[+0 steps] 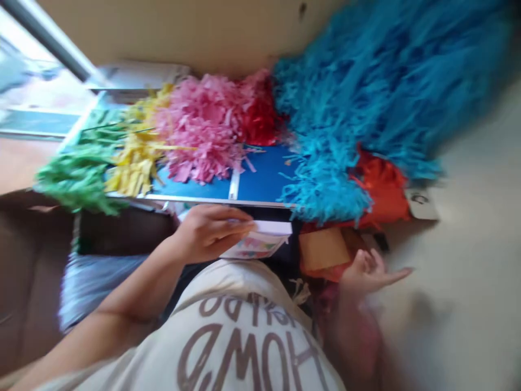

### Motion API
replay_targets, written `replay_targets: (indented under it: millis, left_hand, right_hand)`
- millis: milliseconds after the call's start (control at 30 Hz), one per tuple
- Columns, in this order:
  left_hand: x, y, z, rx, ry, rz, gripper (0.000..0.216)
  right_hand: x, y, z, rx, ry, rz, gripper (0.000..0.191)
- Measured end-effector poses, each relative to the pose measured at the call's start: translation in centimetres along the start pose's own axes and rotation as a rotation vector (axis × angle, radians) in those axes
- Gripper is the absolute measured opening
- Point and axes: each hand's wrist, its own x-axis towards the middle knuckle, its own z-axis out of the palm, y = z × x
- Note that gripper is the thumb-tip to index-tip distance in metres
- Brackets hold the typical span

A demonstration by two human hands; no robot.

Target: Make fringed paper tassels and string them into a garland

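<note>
My left hand (215, 231) is closed on the left end of a small white box (271, 239), held just in front of my body. The box has a pale top and a colourful printed side; what is inside does not show. My right hand (370, 271) is raised at the right with its index finger stretched out and its other fingers partly curled, holding nothing. It is near a brown cardboard piece (325, 248) that lies over orange-red material. Some blur softens the right hand.
A blue-topped table (264, 174) runs along the wall. Fringed paper in green (81, 168), yellow (136, 157), pink (207, 125), red (260, 119) and blue (366, 92) covers much of it. An orange-red bundle (380, 187) sits at the right end. A grey cushion (97, 285) lies below left.
</note>
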Motion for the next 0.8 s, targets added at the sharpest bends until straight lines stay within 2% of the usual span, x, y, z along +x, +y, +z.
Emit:
replay_targets:
  millis: [67,167,233,300,400,567,800]
  left_hand:
    - [-0.4,-0.4,0.0,-0.045,0.018,-0.011,0.019]
    - [-1.3,-0.9,-0.1,-0.097,0.040,-0.027,0.019]
    - [-2.1,-1.2,-0.3,-0.118,0.063,-0.035,0.019]
    - [-2.9,-1.5,-0.5,-0.137,0.095,-0.042,0.019]
    - [-4.5,-2.2,-0.6,-0.141,0.170,-0.085,0.017]
    - [-6.4,-3.4,-0.8,-0.248,0.241,-0.163,0.017]
    - [-6.3,-3.3,-0.8,-0.350,0.223,-0.238,0.021]
  right_hand:
    - [-0.9,-3.0,3.2,0.080,-0.100,-0.197,0.107]
    - [-1.8,-8.8,7.3,0.198,-0.563,-0.560,0.113]
    - [-2.0,-11.8,9.6,0.258,-0.783,-0.649,0.107]
    - [-2.0,-13.4,11.4,0.323,-0.880,-0.604,0.101]
    - [-2.5,-14.0,13.0,0.343,-0.893,-0.474,0.101]
    - [-3.7,-14.4,13.2,0.285,-0.857,-0.268,0.105]
    - [-4.1,-14.5,13.7,0.315,-0.814,-0.295,0.104]
